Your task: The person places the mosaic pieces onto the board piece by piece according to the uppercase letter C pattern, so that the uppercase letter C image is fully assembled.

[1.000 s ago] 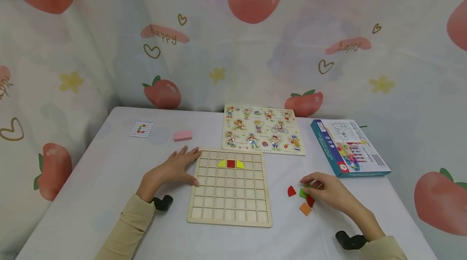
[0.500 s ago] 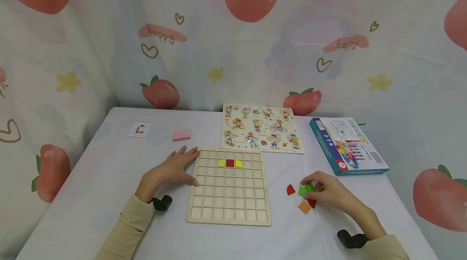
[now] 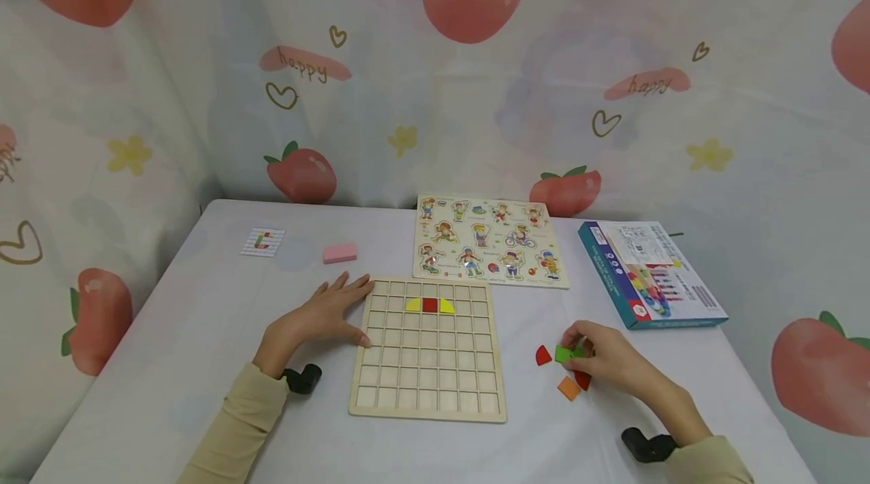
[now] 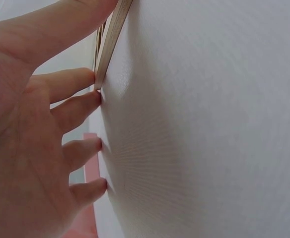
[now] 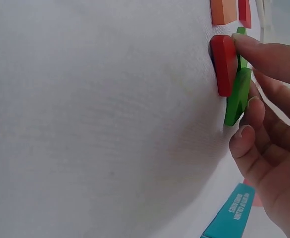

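Note:
A wooden grid board [image 3: 428, 417] lies in the middle of the table, with a red square tile [image 3: 430, 305] between two yellow rounded tiles [image 3: 446, 306] in an upper row. My left hand [image 3: 322, 318] rests against the board's left edge, fingers spread, thumb at the rim. To the right of the board, my right hand [image 3: 615, 356] pinches a green tile [image 3: 563, 353] between thumb and fingers. A second green tile [image 5: 239, 96] and a red tile [image 5: 225, 64] lie right by the fingers in the right wrist view. An orange square tile [image 3: 569, 389] and a red quarter-round tile [image 3: 543, 356] lie near that hand.
Behind the board lies a picture puzzle [image 3: 489, 242] with cartoon children. A teal-edged box [image 3: 655, 276] stands at the right. A pink block [image 3: 340, 253] and a small pattern card [image 3: 263, 242] sit at the back left. A printed curtain [image 3: 435, 129] hangs behind the table.
The right hand's fingers have shifted slightly among the tiles and closed on a green one, uncovering more of the green pieces. The left hand and the board have kept their place.

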Demonstrator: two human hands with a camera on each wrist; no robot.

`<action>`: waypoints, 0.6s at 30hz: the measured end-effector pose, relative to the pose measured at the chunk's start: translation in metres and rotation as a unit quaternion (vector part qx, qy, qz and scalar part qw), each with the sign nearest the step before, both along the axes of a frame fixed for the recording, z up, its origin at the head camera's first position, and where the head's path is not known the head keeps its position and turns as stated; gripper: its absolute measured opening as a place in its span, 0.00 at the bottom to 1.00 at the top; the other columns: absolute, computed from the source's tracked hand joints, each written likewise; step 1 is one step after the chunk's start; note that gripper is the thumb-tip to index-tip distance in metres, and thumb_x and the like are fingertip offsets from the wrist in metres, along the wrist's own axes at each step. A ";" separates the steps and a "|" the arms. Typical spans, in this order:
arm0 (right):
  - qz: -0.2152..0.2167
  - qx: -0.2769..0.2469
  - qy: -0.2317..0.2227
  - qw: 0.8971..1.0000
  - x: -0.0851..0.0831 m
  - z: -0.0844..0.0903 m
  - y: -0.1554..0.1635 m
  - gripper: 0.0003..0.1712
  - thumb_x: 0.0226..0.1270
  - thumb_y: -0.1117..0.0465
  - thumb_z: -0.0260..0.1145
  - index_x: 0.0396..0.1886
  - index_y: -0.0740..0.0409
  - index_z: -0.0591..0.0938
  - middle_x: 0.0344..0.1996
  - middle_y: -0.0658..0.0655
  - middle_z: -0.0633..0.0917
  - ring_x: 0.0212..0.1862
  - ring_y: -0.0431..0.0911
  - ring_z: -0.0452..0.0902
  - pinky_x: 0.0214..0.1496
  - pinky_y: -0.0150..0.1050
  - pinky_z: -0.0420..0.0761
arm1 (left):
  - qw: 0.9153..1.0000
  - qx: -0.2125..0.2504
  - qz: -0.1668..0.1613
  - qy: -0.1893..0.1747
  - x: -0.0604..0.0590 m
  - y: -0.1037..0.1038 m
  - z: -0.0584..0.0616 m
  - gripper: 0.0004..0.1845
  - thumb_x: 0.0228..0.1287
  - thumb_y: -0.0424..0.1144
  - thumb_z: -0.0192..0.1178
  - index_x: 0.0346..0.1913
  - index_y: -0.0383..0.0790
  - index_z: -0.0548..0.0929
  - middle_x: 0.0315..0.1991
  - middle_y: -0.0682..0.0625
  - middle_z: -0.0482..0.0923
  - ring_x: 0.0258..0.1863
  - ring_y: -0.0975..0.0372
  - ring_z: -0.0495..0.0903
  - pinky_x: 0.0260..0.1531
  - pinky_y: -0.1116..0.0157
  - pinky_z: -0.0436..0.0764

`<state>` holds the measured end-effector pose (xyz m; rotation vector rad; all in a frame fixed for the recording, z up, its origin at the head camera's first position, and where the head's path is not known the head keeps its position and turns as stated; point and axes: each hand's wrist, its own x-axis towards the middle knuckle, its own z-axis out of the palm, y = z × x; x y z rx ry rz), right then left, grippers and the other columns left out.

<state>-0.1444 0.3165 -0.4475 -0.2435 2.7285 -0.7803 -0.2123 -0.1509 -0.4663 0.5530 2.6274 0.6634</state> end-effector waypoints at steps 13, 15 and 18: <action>-0.006 -0.002 -0.029 1.000 -0.005 0.000 -0.004 0.18 0.55 0.58 0.75 0.42 0.57 0.79 0.30 0.51 0.79 0.34 0.43 0.70 0.31 0.27 0.76 | 1.000 -0.002 0.006 -0.004 0.001 0.002 0.002 0.56 0.46 0.57 0.74 0.77 0.47 0.55 0.79 0.51 0.47 0.79 0.45 0.36 0.75 0.42 0.38; -0.004 -0.005 -0.024 1.000 -0.007 -0.001 -0.006 0.17 0.55 0.59 0.74 0.42 0.57 0.79 0.29 0.50 0.79 0.33 0.43 0.71 0.31 0.27 0.76 | 1.000 -0.003 0.007 -0.004 0.001 0.003 0.002 0.56 0.46 0.57 0.74 0.77 0.47 0.55 0.79 0.51 0.47 0.79 0.46 0.36 0.75 0.42 0.38; 0.000 -0.008 -0.010 1.000 -0.010 -0.003 -0.009 0.14 0.58 0.60 0.73 0.42 0.55 0.80 0.30 0.49 0.81 0.33 0.42 0.73 0.33 0.26 0.78 | 1.000 -0.003 0.007 -0.003 0.001 0.003 0.003 0.56 0.46 0.56 0.74 0.77 0.47 0.55 0.79 0.51 0.47 0.79 0.46 0.36 0.75 0.42 0.38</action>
